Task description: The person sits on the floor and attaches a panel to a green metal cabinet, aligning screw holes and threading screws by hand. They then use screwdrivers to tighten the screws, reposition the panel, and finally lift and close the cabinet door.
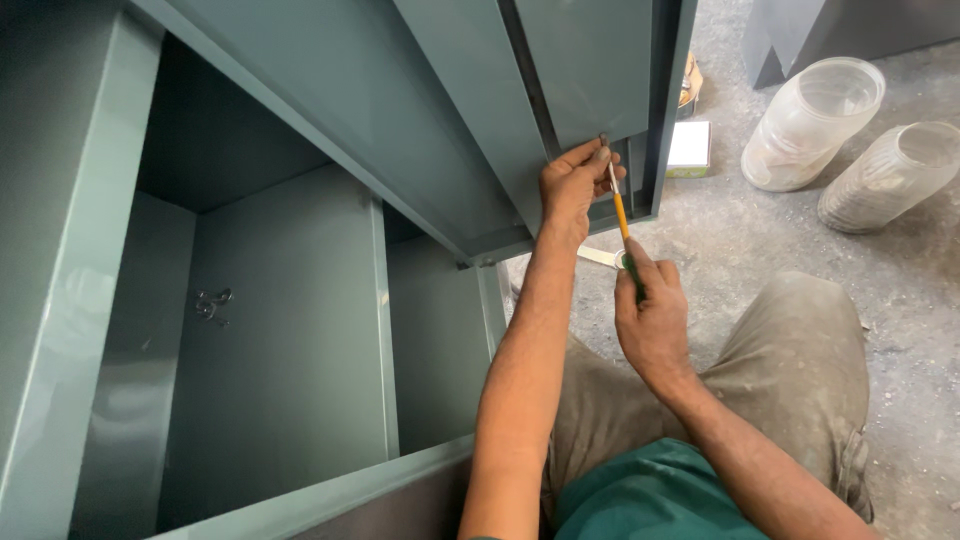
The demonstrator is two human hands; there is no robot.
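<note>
Paintbrush (622, 215): thin, yellow-handled, with a green lower end, held upright against the bottom corner of a grey-green metal cabinet door (590, 70). Bristle tip up at the door's lower edge, right beside the left fingertips. Right hand (652, 318) wrapped around the brush's lower end, thumb and fingers pinching the green part, wrist resting over the knee. Left hand (575, 185) raised above it, fingers curled over the door's bottom edge and gripping it, thumb close to the brush tip. Both forearms reaching up from the bottom of the frame, left one longer and nearly vertical.

Cabinet body (280, 340) on the left, same grey-green colour, open and showing a dark inner compartment with a vertical divider. Small bunch of metal keys or rings (212, 304) lying on the inner panel. Glossy surfaces all round, with faint reflections on the near frame.

Concrete floor (760, 240) to the right, grey and dusty. Two clear plastic jars (812, 122) lying on their sides there, well apart from the hands, the second jar (890, 176) just beside the first. Small white box (689, 148) with a green edge near the door's outer corner. Strip of white tape or paper (600, 256) on the floor just below the left wrist. Dusty grey trousers (800, 360) and a green shirt (650, 500) in the foreground.
</note>
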